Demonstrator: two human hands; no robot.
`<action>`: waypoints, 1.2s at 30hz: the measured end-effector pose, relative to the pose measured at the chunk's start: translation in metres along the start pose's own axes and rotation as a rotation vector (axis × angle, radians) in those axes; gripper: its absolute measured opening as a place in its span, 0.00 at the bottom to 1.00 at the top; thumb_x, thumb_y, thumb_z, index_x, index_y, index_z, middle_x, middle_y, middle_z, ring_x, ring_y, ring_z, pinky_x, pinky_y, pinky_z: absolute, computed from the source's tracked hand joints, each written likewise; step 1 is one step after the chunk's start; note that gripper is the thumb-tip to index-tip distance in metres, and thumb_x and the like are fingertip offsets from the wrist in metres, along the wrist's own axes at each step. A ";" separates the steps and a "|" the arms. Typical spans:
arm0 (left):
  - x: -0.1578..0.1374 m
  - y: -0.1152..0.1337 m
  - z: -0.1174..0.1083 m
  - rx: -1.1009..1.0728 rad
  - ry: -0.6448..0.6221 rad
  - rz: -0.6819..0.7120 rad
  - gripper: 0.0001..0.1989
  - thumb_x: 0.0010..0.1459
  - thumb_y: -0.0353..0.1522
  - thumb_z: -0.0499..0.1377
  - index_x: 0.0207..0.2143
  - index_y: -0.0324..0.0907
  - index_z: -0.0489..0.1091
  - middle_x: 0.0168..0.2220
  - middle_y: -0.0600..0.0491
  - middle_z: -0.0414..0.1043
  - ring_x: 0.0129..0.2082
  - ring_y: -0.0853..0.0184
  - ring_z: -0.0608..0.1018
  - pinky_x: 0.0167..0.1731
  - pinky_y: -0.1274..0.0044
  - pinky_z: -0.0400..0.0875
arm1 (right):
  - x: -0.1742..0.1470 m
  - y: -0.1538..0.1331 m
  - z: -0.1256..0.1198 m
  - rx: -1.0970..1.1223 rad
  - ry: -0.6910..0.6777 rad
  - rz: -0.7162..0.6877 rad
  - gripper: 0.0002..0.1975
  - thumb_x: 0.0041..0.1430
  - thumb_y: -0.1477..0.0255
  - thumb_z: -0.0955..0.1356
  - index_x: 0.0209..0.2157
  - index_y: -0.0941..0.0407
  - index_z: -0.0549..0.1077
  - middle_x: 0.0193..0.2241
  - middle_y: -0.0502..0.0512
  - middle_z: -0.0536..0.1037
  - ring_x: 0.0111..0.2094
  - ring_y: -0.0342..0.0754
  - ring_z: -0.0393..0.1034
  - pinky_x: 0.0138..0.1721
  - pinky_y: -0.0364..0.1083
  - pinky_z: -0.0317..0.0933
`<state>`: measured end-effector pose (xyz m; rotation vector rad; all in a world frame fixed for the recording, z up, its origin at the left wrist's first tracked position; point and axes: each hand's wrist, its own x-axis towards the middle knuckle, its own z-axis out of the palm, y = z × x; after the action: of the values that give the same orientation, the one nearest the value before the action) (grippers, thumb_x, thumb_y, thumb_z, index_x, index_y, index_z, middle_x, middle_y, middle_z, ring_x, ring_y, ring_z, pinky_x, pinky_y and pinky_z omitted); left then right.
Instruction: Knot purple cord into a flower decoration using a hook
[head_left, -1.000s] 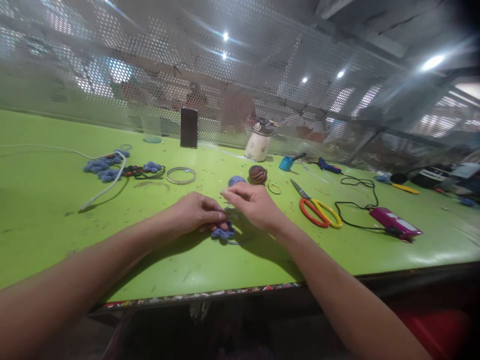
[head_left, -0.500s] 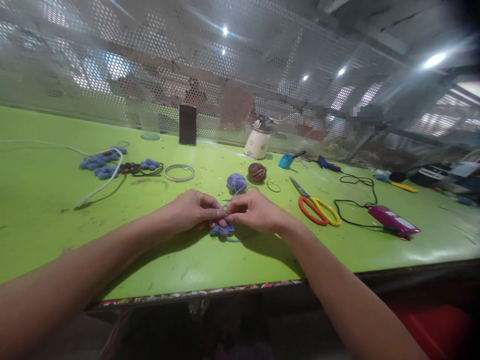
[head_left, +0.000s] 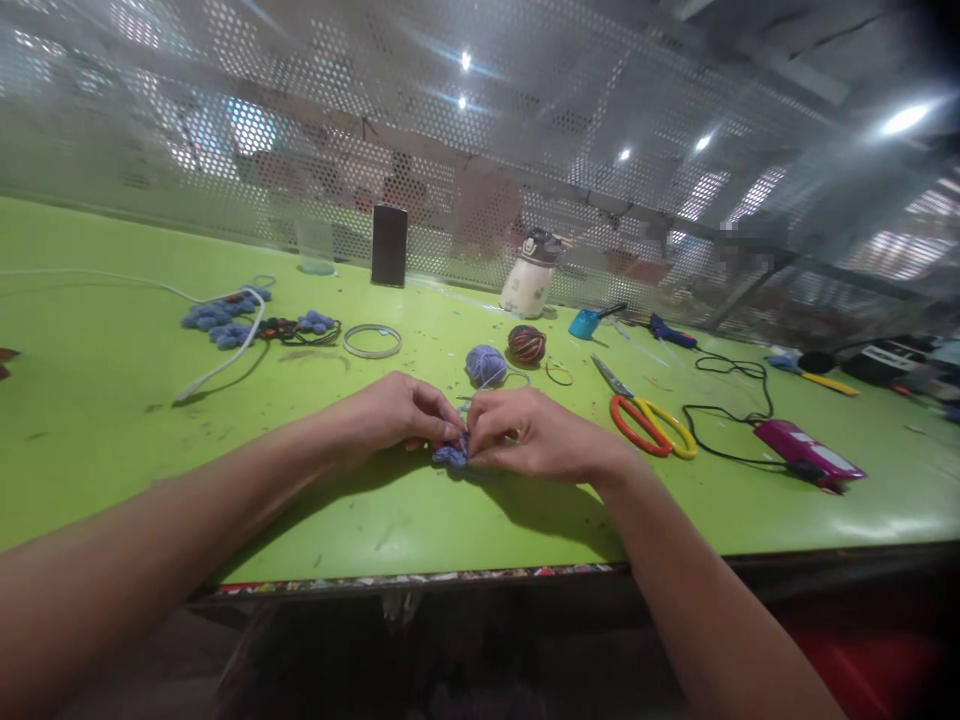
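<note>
A small purple-blue crochet piece [head_left: 450,456] hangs just over the green table between my hands. My left hand [head_left: 411,415] pinches its upper edge from the left. From the right, the bent fingers and thumb of my right hand [head_left: 517,432] close on the same piece, covering its right part. A thin hook-like tip [head_left: 463,398] shows above the fingers; how it is held is hidden. Behind my hands lies a ball of purple-blue yarn [head_left: 486,366] with a loose strand, and beside it a multicoloured yarn ball [head_left: 526,345].
Scissors [head_left: 651,420] with orange and yellow handles lie to the right, near a magenta device [head_left: 810,450] on a black cord. Blue crochet flowers [head_left: 225,318], a white cable [head_left: 217,375] and a ring [head_left: 373,341] are at left. A phone [head_left: 389,245] and a white bottle [head_left: 529,280] stand behind.
My right hand has turned and lowered, with its fingers now over the right side of the crochet piece. My left hand keeps its pinch. The whole view has shifted slightly.
</note>
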<state>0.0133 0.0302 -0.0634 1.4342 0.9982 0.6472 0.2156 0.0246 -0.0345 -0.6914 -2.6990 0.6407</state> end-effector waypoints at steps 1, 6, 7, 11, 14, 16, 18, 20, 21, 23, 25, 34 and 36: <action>0.000 0.000 0.000 0.003 -0.002 0.000 0.08 0.42 0.31 0.67 0.26 0.35 0.76 0.21 0.52 0.72 0.18 0.74 0.64 0.20 0.78 0.53 | 0.000 0.001 0.001 -0.038 -0.013 0.015 0.04 0.54 0.78 0.69 0.29 0.58 0.77 0.29 0.52 0.72 0.31 0.43 0.67 0.34 0.43 0.61; 0.000 0.001 0.002 0.019 0.013 0.010 0.08 0.40 0.29 0.67 0.25 0.36 0.75 0.21 0.53 0.72 0.19 0.74 0.65 0.21 0.78 0.55 | -0.002 0.003 -0.001 -0.119 -0.070 0.057 0.04 0.54 0.76 0.69 0.27 0.59 0.77 0.29 0.53 0.72 0.31 0.43 0.65 0.34 0.43 0.59; 0.000 0.002 0.003 0.020 0.022 0.007 0.08 0.39 0.29 0.67 0.25 0.36 0.74 0.20 0.54 0.72 0.19 0.74 0.66 0.20 0.79 0.55 | -0.002 0.002 -0.002 -0.116 -0.075 0.064 0.04 0.54 0.75 0.69 0.27 0.59 0.77 0.30 0.53 0.72 0.31 0.43 0.66 0.35 0.43 0.59; -0.001 0.004 0.007 0.033 0.054 -0.007 0.07 0.38 0.28 0.67 0.23 0.36 0.72 0.18 0.55 0.70 0.17 0.74 0.65 0.19 0.79 0.54 | -0.003 -0.003 -0.007 -0.066 -0.074 0.079 0.07 0.55 0.72 0.69 0.25 0.60 0.76 0.27 0.52 0.72 0.29 0.42 0.65 0.33 0.42 0.58; 0.000 0.003 0.008 0.045 0.057 0.008 0.07 0.39 0.27 0.66 0.24 0.37 0.72 0.17 0.56 0.70 0.16 0.76 0.63 0.18 0.80 0.52 | -0.002 -0.004 -0.008 -0.037 0.023 0.129 0.13 0.56 0.68 0.68 0.22 0.60 0.75 0.22 0.51 0.70 0.25 0.40 0.62 0.28 0.42 0.56; 0.001 0.002 0.008 0.060 0.062 0.014 0.07 0.39 0.27 0.66 0.25 0.37 0.72 0.18 0.56 0.71 0.15 0.76 0.63 0.17 0.80 0.52 | 0.000 -0.002 -0.005 -0.032 0.190 0.215 0.13 0.57 0.69 0.67 0.23 0.61 0.75 0.21 0.51 0.71 0.24 0.40 0.62 0.27 0.42 0.55; 0.001 0.002 0.009 0.092 0.071 0.022 0.06 0.40 0.27 0.65 0.25 0.37 0.72 0.18 0.55 0.71 0.15 0.75 0.64 0.17 0.80 0.53 | 0.002 0.001 -0.002 -0.003 0.266 0.301 0.09 0.56 0.71 0.68 0.27 0.61 0.76 0.23 0.52 0.74 0.25 0.41 0.64 0.28 0.42 0.56; 0.001 0.002 0.011 0.149 0.086 0.037 0.05 0.41 0.25 0.63 0.25 0.37 0.72 0.18 0.54 0.71 0.16 0.74 0.66 0.17 0.79 0.54 | 0.004 0.003 0.003 0.012 0.185 0.349 0.06 0.54 0.73 0.68 0.31 0.60 0.77 0.24 0.53 0.76 0.26 0.42 0.65 0.28 0.42 0.56; 0.001 0.002 0.012 0.192 0.097 0.052 0.04 0.41 0.25 0.62 0.25 0.37 0.72 0.18 0.55 0.71 0.16 0.74 0.66 0.18 0.79 0.55 | 0.004 0.004 0.005 0.002 0.135 0.360 0.06 0.53 0.74 0.68 0.31 0.59 0.77 0.24 0.52 0.76 0.25 0.42 0.65 0.27 0.41 0.56; 0.000 0.002 0.014 0.313 0.135 0.115 0.04 0.43 0.25 0.60 0.26 0.38 0.71 0.19 0.55 0.71 0.18 0.72 0.68 0.19 0.79 0.57 | 0.005 0.005 0.009 -0.043 0.092 0.362 0.06 0.51 0.78 0.67 0.31 0.59 0.77 0.24 0.52 0.76 0.25 0.41 0.65 0.27 0.41 0.55; -0.002 0.001 0.016 0.479 0.196 0.212 0.05 0.44 0.24 0.57 0.25 0.40 0.71 0.21 0.55 0.71 0.21 0.70 0.70 0.23 0.78 0.60 | 0.005 0.006 0.012 -0.087 0.101 0.360 0.08 0.49 0.81 0.66 0.29 0.59 0.77 0.23 0.51 0.75 0.24 0.41 0.64 0.26 0.41 0.54; -0.009 -0.005 0.029 1.024 0.324 0.476 0.09 0.53 0.23 0.50 0.27 0.39 0.70 0.28 0.50 0.69 0.28 0.66 0.70 0.29 0.75 0.61 | 0.007 -0.003 0.015 -0.179 0.037 0.268 0.08 0.50 0.82 0.65 0.20 0.60 0.71 0.16 0.46 0.63 0.20 0.38 0.52 0.22 0.41 0.44; -0.010 -0.006 0.030 1.085 0.335 0.473 0.10 0.54 0.23 0.50 0.24 0.39 0.68 0.26 0.50 0.66 0.26 0.67 0.68 0.28 0.75 0.61 | 0.007 -0.004 0.016 -0.178 0.027 0.255 0.08 0.50 0.82 0.64 0.20 0.59 0.70 0.16 0.46 0.64 0.20 0.38 0.53 0.22 0.41 0.44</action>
<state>0.0330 0.0066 -0.0717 2.6286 1.3752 0.7288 0.2028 0.0196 -0.0450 -1.0939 -2.6884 0.4450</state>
